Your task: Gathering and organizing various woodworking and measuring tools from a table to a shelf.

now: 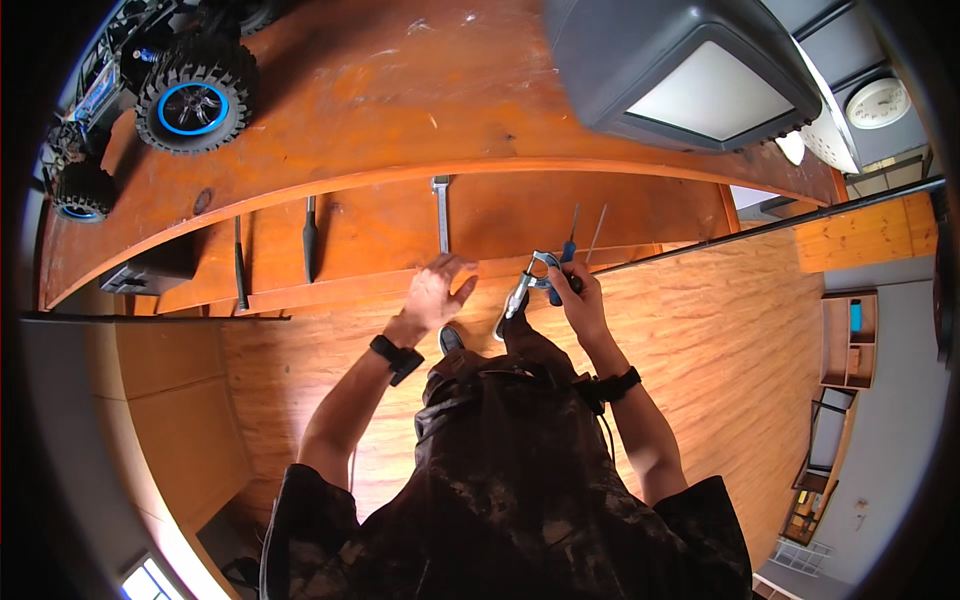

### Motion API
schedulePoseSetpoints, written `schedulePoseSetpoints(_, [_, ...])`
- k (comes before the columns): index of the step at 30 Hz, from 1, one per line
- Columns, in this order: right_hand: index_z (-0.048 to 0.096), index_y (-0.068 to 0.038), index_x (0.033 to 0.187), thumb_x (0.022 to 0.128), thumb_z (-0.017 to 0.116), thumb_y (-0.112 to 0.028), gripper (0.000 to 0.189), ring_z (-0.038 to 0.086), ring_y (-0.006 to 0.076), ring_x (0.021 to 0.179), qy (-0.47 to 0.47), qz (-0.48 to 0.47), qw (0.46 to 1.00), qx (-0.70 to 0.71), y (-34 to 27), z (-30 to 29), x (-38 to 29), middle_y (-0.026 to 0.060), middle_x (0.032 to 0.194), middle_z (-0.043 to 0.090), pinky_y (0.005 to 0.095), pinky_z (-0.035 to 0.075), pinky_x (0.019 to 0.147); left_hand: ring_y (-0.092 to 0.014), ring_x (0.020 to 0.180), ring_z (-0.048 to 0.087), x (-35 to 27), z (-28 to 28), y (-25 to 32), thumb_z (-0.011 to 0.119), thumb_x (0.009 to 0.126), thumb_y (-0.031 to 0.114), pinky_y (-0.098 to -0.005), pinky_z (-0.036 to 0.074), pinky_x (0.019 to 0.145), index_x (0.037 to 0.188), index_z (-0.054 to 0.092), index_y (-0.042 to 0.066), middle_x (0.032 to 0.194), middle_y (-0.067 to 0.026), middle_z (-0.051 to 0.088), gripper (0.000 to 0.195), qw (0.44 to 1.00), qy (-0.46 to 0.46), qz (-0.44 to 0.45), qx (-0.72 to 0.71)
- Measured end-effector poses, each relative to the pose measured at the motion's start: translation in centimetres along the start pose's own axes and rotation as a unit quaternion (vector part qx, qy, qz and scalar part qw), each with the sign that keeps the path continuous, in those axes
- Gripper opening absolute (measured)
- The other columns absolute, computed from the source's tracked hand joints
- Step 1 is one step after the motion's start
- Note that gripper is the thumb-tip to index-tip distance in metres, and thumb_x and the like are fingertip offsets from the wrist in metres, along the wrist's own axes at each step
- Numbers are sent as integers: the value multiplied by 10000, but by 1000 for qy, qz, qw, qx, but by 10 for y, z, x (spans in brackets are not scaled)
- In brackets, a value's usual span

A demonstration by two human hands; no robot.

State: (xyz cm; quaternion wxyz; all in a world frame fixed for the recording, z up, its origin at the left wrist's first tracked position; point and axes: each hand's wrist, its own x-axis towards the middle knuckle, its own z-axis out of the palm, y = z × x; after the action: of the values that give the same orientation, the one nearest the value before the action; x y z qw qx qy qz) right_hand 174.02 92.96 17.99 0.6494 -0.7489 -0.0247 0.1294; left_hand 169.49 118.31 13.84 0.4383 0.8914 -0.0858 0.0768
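My right hand [582,298] grips an outside micrometer [523,289] by its curved frame. A blue-handled screwdriver [568,252] and a second tool with a thin metal shaft [597,234] and a dark handle run past the same fingers and seem to be held too. My left hand [435,294] is at the lower shelf's front edge with thumb and fingers apart. Beyond its fingers a caliper [443,217] lies on the shelf, its near end hidden or touched by the hand; which one cannot be told. Two dark-handled tools, one [310,240] nearer and another [240,266], lie farther left.
A toy truck with big treaded tyres [193,109] stands on the wooden upper surface [405,97] at left. A grey-cased device with a pale panel [712,90] sits at right. Below at left is a dark box [154,266]. The lower shelf [375,225] lies under the overhanging upper edge.
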Motion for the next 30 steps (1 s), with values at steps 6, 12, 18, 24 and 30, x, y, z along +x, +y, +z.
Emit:
schedulePoseSetpoints(6, [588, -30, 919, 948, 615, -178, 153, 596, 73, 642, -9, 34, 999, 15, -4, 5, -10, -7, 720, 556, 214, 461, 600, -333, 1359, 339, -8, -5, -31, 719, 751, 189, -452, 299, 1113, 1253, 544, 90, 1423, -123, 428, 541, 984, -40, 82, 152])
schedulePoseSetpoints(12, [589, -22, 909, 940, 626, -171, 157, 585, 62, 628, 16, 44, 999, 16, -4, 5, -19, -12, 703, 551, 202, 460, 591, -306, 1368, 357, 6, -15, -65, 706, 789, 190, -425, 352, 1097, 1264, 550, 74, 1438, -111, 439, 513, 980, -88, 94, 153])
schedulePoseSetpoints(18, [586, -16, 880, 938, 628, -168, 168, 560, 44, 615, 29, 33, 999, 21, -7, 3, -21, -20, 671, 535, 188, 431, 576, -281, 1305, 444, 13, -15, -66, 647, 847, 162, -374, 456, 991, 1175, 598, 93, 1340, -74, 536, 338, 977, -62, 115, 168])
schedulePoseSetpoints(24, [586, -13, 881, 938, 626, -163, 166, 550, 51, 619, 21, 28, 999, 4, -7, 3, -19, -15, 676, 520, 203, 414, 567, -288, 1274, 479, 13, -15, -75, 642, 851, 152, -375, 515, 900, 1126, 613, 83, 1311, -82, 558, 285, 988, -48, 86, 123])
schedulePoseSetpoints(30, [588, -7, 892, 939, 625, -161, 165, 554, 53, 645, 5, 32, 999, 5, -8, 3, -13, -9, 706, 521, 208, 426, 588, -276, 1164, 569, 4, 6, -21, 658, 859, 109, -367, 516, 902, 1157, 608, 62, 1209, -107, 628, 305, 998, 12, 62, -10])
